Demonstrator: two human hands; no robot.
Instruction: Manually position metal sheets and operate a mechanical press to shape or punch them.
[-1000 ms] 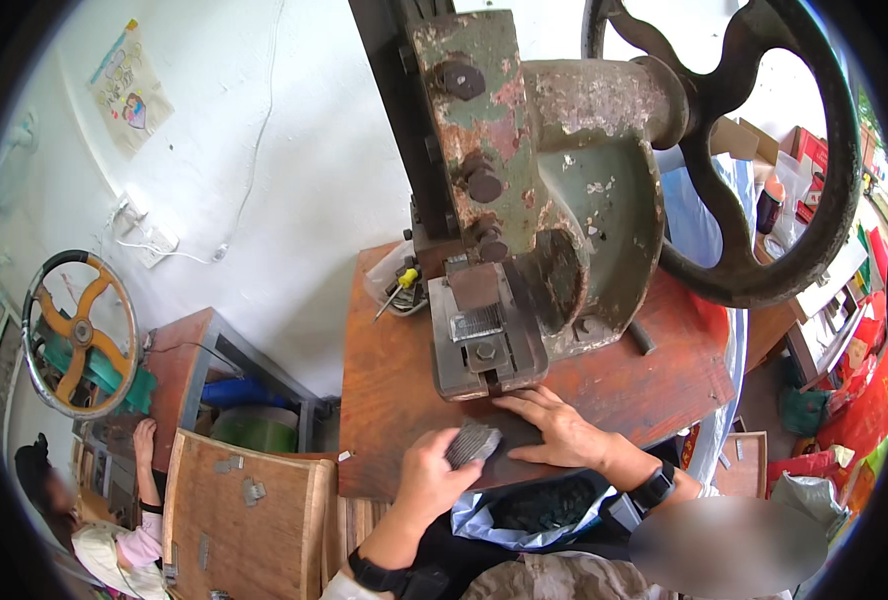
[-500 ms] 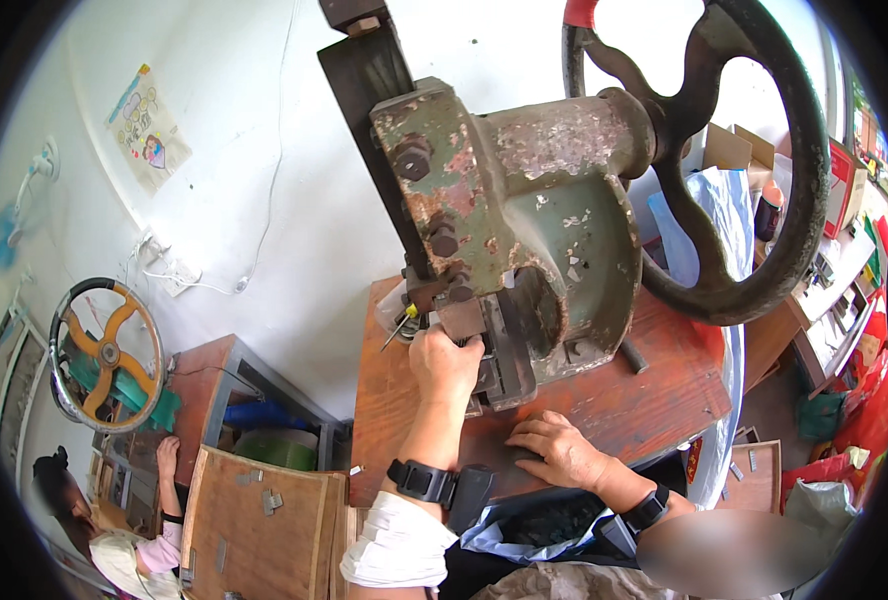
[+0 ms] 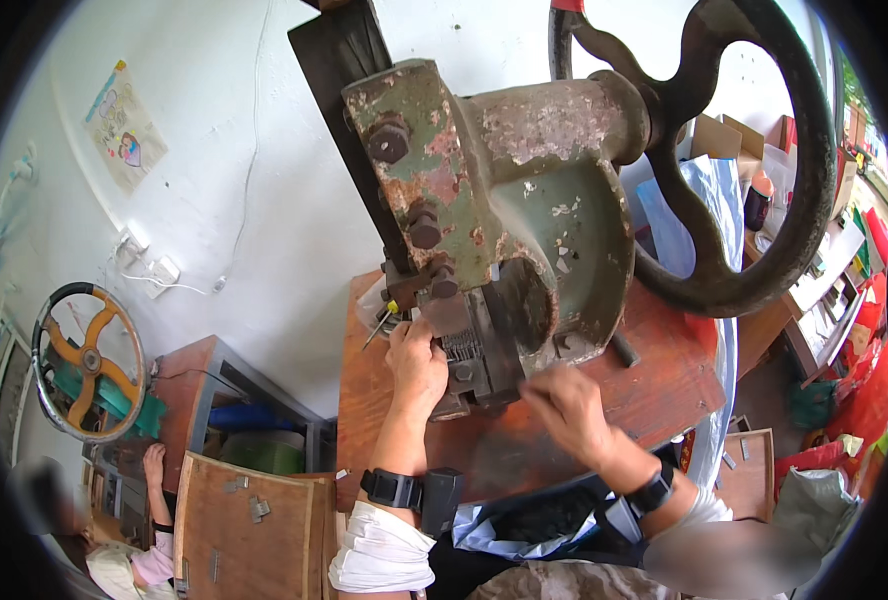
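A hand-operated screw press (image 3: 529, 135) with worn green paint stands on a reddish wooden bench top (image 3: 654, 385). My left hand (image 3: 417, 368) is closed at the left side of its die (image 3: 474, 378), fingertips just under the ram block; whatever they pinch is hidden. Close above that hand, a thin metal tool with a yellow part (image 3: 392, 307) slants down beside the press. My right hand (image 3: 572, 408) hovers near the die's front right corner, fingers curled and smeared by motion.
The press's large dark handwheel (image 3: 814, 190) fills the upper right. Wooden trays with small metal pieces lie at lower left (image 3: 254, 540) and lower right (image 3: 749, 475). Another person's hand (image 3: 154, 462) rests by a second press with a yellow-spoked wheel (image 3: 90, 360). A short rod (image 3: 624, 350) lies near the press foot.
My right hand has lifted off the bench edge and moved up toward the die, its fingers curling. My left hand stays by the die, which now shows more. The whole view has shifted slightly.
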